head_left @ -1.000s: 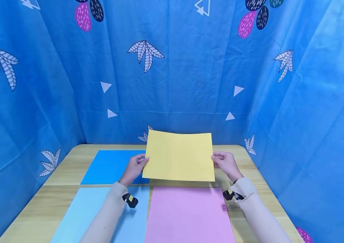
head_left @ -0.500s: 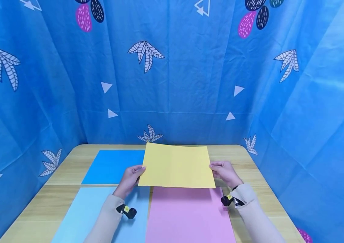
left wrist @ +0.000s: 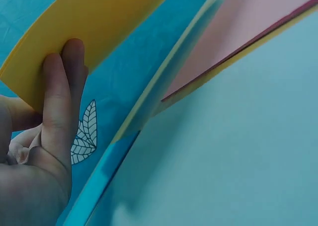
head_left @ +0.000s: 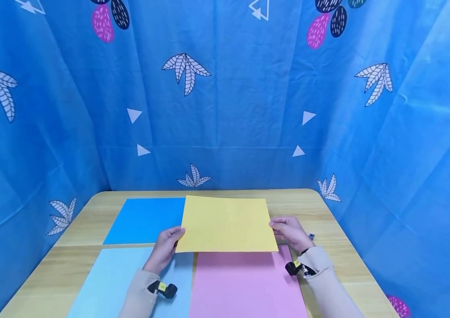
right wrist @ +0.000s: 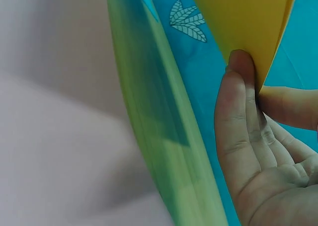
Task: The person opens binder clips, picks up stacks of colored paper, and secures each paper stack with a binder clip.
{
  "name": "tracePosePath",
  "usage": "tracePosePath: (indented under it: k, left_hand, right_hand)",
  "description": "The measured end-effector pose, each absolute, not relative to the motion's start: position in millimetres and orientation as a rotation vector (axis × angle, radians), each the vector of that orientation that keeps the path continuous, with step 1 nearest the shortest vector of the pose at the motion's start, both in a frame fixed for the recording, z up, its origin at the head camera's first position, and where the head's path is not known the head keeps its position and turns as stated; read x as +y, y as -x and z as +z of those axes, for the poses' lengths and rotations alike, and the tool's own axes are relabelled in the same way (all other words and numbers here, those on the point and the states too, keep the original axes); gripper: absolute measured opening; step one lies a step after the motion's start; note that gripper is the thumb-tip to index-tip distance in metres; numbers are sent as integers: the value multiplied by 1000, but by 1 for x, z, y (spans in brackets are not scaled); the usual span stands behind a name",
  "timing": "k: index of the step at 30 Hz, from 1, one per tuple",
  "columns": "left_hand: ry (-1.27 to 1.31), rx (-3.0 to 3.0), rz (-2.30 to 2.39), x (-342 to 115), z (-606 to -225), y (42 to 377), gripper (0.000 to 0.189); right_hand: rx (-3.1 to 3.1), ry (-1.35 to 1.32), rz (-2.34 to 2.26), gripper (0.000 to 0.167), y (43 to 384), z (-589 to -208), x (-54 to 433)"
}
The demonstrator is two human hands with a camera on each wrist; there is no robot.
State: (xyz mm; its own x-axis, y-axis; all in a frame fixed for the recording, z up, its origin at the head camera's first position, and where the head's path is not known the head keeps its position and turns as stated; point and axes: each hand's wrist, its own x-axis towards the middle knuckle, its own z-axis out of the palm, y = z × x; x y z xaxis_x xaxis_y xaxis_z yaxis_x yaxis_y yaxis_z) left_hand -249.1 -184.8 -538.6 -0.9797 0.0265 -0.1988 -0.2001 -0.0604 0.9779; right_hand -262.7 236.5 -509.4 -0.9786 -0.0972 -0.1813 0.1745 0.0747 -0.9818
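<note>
A yellow sheet of paper (head_left: 226, 224) hangs level above the table, tilted toward the head camera. My left hand (head_left: 164, 248) pinches its left edge between thumb and fingers; the left wrist view shows the fingers (left wrist: 58, 97) behind the sheet. On the opposite edge, my right hand (head_left: 291, 232) pinches the paper the same way, its fingers (right wrist: 232, 112) under the sheet in the right wrist view. Beneath lie a pink sheet (head_left: 246, 285), partly covered by the yellow one, and a light blue sheet (head_left: 129, 278) under my left forearm. A darker blue sheet (head_left: 145, 221) lies behind.
The sheets lie on a pale wooden table (head_left: 328, 221). Blue patterned cloth (head_left: 217, 110) walls it in at the back and both sides. Black wrist cameras sit on both forearms; a small dark object (head_left: 311, 236) shows beside the right wrist.
Both hands have lowered the yellow sheet and brought it nearer, slightly to the left. More of the pink sheet's far part is covered. Both hands have kept their pinch.
</note>
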Motion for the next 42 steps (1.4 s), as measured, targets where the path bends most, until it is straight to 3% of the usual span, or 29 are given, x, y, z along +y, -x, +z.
tracePosePath:
  k: [14,28,42]
  left_hand:
    - [190,2023,2171,-179,-540,247,53]
    - [194,2016,2165,-190,-531,249,51]
    - [247,2020,2149,-191,-536,247,52]
  right_hand:
    - [2127,-68,-1995,42,256,-507,248]
    - [2326,-98,-1852,52,253,-478,310]
    - [2581,-217,-1502,34,224,-499,345]
